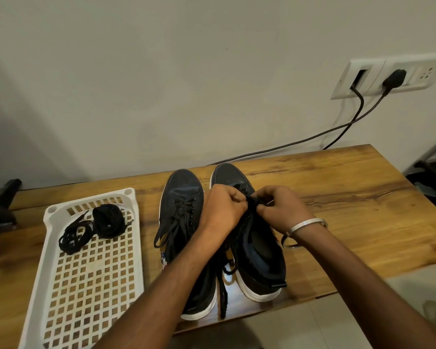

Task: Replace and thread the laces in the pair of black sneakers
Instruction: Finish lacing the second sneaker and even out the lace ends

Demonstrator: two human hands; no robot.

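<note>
Fingers [239,197] of both hands were curled tight round the same black lace [252,200], pinching it right over the eyelets of the right sneaker [258,244]. Left hand [223,209] sat at 9 o'clock of that pinch, right hand [281,207] at 3. Left sneaker [183,197] stood just beside it, laces loose, both on the wooden table [350,197]. Over at 9 o'clock from the shoes, a white tray [86,273] held two more bundled black laces [96,226].
</note>
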